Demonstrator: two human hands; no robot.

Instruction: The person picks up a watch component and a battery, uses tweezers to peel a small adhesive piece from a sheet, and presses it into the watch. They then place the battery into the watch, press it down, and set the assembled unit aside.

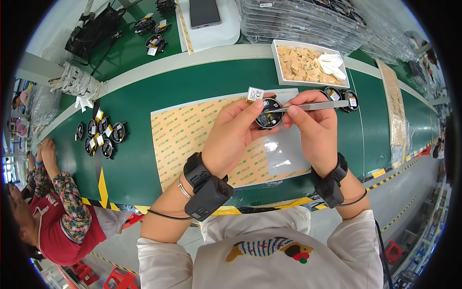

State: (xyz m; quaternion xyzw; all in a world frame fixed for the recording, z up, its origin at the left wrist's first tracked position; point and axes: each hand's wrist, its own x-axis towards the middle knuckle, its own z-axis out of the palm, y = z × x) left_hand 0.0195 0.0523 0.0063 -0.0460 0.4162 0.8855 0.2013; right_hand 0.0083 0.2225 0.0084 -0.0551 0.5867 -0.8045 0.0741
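My left hand (231, 127) grips a round black device housing (266, 120) by its rim, tilted so its open inside faces up. A small white and yellow battery (255, 94) sticks out past the housing's upper edge, by my left thumb. Between my right hand's (315, 125) thumb and fingers are metal tweezers (317, 106), their tips inside the housing. Under both hands lies a sheet of tan adhesive backing (207, 139) with a shiny bare section (284, 154) on its right side.
Several similar housings (102, 126) sit in a group at the left, and a few more (351, 100) lie right of my right hand. A white box (312, 48) of tan pieces stands behind. Stacked clear trays (298, 24) and a phone (204, 13) are farther back. A co-worker (62, 216) is at the left.
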